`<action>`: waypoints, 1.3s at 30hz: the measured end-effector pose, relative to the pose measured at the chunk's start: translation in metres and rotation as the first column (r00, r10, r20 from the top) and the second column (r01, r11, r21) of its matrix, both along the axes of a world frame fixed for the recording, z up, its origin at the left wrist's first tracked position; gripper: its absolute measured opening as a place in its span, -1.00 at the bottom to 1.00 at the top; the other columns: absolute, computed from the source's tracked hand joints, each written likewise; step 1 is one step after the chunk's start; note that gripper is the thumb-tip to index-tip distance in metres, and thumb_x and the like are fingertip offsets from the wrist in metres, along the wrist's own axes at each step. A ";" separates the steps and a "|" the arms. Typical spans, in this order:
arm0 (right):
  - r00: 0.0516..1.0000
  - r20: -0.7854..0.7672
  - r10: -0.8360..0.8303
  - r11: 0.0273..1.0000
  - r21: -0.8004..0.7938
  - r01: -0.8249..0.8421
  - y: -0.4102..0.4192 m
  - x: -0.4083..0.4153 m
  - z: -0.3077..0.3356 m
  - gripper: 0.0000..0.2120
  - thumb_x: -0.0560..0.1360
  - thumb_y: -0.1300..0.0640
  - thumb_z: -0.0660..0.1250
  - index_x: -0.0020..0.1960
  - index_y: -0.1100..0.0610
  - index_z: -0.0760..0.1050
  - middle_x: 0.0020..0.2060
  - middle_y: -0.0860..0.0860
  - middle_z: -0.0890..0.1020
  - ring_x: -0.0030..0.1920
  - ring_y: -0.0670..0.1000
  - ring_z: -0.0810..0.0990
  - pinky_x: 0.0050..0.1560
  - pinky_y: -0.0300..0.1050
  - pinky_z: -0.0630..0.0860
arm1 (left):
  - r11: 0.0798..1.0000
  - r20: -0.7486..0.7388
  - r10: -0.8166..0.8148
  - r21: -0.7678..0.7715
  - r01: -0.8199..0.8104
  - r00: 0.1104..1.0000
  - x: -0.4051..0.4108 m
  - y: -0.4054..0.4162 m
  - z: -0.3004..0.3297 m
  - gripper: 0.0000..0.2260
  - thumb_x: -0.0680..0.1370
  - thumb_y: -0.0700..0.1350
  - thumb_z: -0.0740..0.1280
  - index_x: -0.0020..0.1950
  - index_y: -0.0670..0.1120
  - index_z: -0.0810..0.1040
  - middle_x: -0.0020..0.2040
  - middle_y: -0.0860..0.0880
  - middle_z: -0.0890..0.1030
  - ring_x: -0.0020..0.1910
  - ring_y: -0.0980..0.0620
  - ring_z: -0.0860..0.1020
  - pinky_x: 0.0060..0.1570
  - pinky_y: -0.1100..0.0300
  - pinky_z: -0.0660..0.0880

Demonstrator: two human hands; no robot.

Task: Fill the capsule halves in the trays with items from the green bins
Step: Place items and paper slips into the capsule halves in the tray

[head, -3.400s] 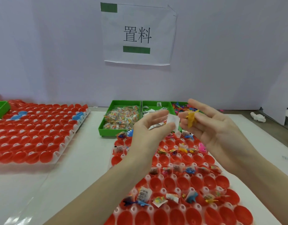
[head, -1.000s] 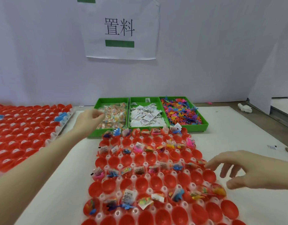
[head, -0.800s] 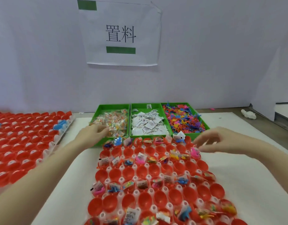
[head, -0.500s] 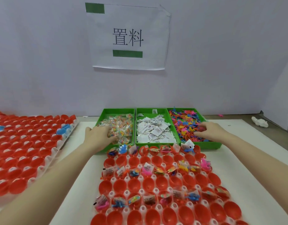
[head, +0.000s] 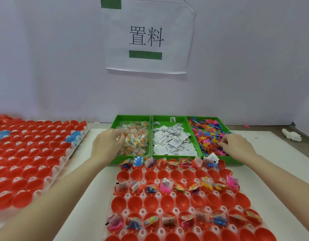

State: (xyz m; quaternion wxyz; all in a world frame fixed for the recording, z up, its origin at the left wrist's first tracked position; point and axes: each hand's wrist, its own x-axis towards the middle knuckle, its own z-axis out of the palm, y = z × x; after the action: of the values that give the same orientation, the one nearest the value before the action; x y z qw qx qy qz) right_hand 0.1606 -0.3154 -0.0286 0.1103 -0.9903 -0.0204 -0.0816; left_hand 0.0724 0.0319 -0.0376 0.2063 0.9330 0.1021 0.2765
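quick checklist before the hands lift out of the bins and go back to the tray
1. Left hand has a candy packet from the left bin: cannot tell, fingers curl into the pile.
2. Right hand has a plastic toy from the right bin: cannot tell, fingertips buried.
3. Paper slip picked from the middle bin: not ok, neither hand is there.
4. Empty red halves left in the near tray: ok, whole rows open.
5. Path back to the tray clear: ok.

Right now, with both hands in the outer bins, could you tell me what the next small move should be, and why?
Probably pinch one item per hand: the left hand is on the clear packets, the right hand on the coloured toys, and a row of red capsule halves sits empty.
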 end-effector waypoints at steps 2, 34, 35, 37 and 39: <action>0.997 0.064 -0.030 0.999 0.017 0.029 0.001 0.001 0.000 -0.83 0.55 0.21 0.21 -0.21 0.21 0.40 -0.22 0.10 0.58 -0.21 0.11 0.50 -0.27 -0.08 0.38 | 0.999 0.052 -0.019 -0.045 0.021 0.998 -0.003 -0.002 0.001 -0.74 0.57 -0.10 0.23 -0.05 -0.17 0.68 -0.02 -0.11 0.67 -0.31 -0.06 0.54 -0.19 0.03 0.54; 0.981 -0.053 0.187 0.953 0.252 -0.168 0.102 -0.004 0.010 -0.60 0.34 -0.04 0.50 -0.46 0.09 0.36 -0.56 -0.08 0.35 -0.53 -0.08 0.27 -0.39 -0.19 0.18 | 0.686 0.141 -0.076 -0.711 0.155 0.987 -0.056 -0.019 0.011 -0.82 0.59 -0.19 0.19 -0.18 -0.02 0.49 -0.28 -0.04 0.53 -0.48 0.06 0.42 -0.46 0.36 0.36; 0.978 -0.043 0.206 0.946 0.265 -0.188 0.100 -0.003 0.011 -0.53 0.35 -0.05 0.49 -0.53 0.08 0.28 -0.58 -0.13 0.33 -0.57 -0.09 0.23 -0.39 -0.18 0.18 | 0.678 0.138 -0.081 -0.719 0.156 0.987 -0.056 -0.020 0.011 -0.82 0.59 -0.18 0.20 -0.18 -0.02 0.49 -0.28 -0.03 0.53 -0.49 0.07 0.42 -0.48 0.39 0.37; 0.969 -0.036 0.243 0.926 0.306 -0.221 0.098 0.000 0.011 -0.48 0.41 -0.03 0.44 -0.57 0.08 0.25 -0.40 -0.23 0.46 -0.64 -0.12 0.19 -0.41 -0.20 0.22 | 0.665 0.137 -0.096 -0.728 0.166 0.986 -0.057 -0.023 0.011 -0.83 0.58 -0.17 0.22 -0.20 -0.03 0.50 -0.30 -0.02 0.52 -0.53 0.11 0.42 -0.44 0.37 0.38; 0.960 -0.053 0.273 0.906 0.351 -0.238 0.098 0.003 0.012 -0.46 0.47 0.01 0.38 -0.56 0.12 0.21 -0.42 -0.25 0.48 -0.64 -0.09 0.18 -0.39 -0.21 0.28 | 0.654 0.131 -0.124 -0.735 0.181 0.984 -0.058 -0.026 0.011 -0.86 0.57 -0.14 0.25 -0.18 -0.05 0.52 -0.29 -0.03 0.53 -0.53 0.14 0.43 -0.38 0.31 0.39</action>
State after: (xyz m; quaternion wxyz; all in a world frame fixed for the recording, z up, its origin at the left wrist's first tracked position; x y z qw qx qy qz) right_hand 0.1635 -0.2176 -0.0170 0.2908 -0.9477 -0.1302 -0.0185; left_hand 0.0148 0.0056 -0.0261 0.5944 0.7628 0.1201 0.2247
